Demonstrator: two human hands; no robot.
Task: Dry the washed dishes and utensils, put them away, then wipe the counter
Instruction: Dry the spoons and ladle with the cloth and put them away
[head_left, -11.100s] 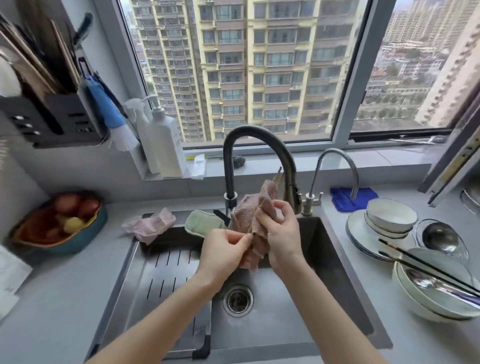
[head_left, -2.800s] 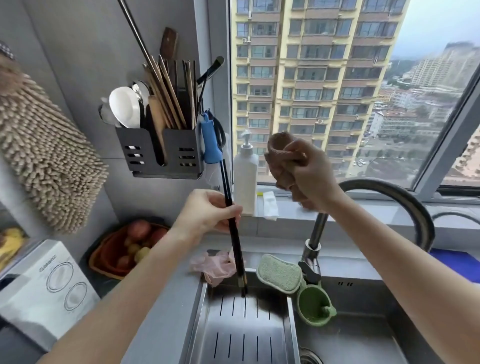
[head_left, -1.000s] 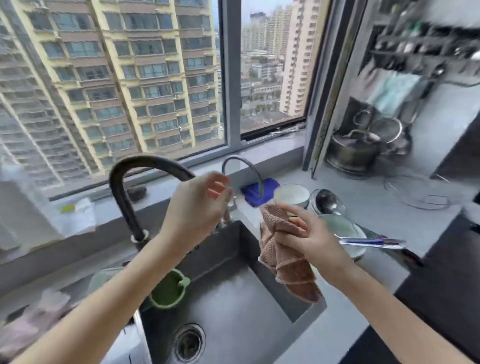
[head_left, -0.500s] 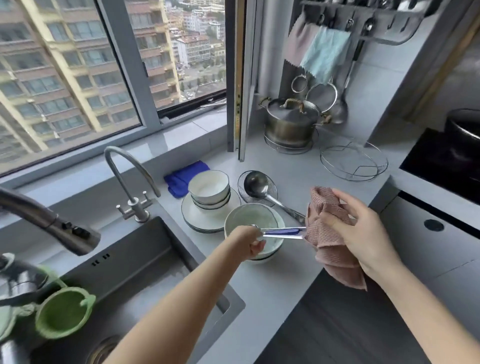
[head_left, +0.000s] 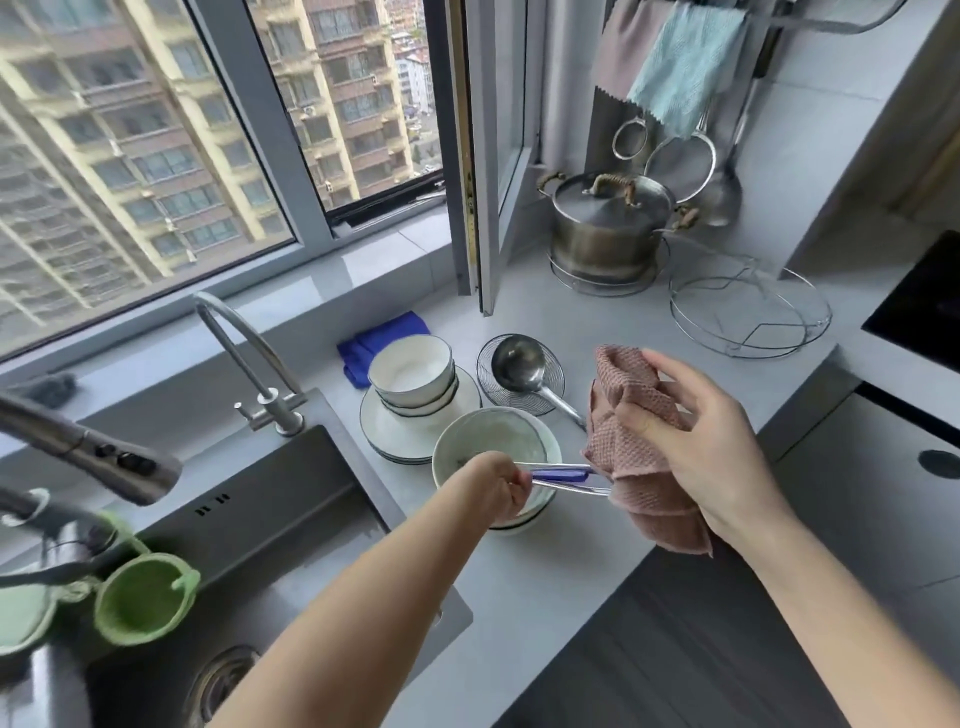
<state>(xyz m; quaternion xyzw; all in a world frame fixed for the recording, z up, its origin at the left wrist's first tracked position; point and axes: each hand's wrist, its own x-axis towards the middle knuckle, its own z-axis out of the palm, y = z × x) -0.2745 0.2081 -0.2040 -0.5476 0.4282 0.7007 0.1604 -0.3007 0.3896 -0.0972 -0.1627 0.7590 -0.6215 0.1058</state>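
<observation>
Both hands busy: left hand (head_left: 500, 482) fingers clenching utensils (head_left: 563, 477) over the front bowl (head_left: 480, 435), handles poking right into the pink cloth (head_left: 631, 452), which right hand (head_left: 698, 441) fingers are gripping above the table (head_left: 545, 571).

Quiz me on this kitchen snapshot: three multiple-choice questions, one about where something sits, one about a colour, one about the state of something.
1. Where is the ladle?
A. in the sink
B. on a round wire trivet
C. hanging up

2. What colour is the cloth in the right hand?
A. pink
B. green
C. white

3. The lidded pot is:
A. open
B. tipped over
C. covered

Answers: 1 B, its bowl rests on the trivet beside the stacked bowls. 2 A, the bunched cloth is pink. 3 C, the lid sits on top.
</observation>
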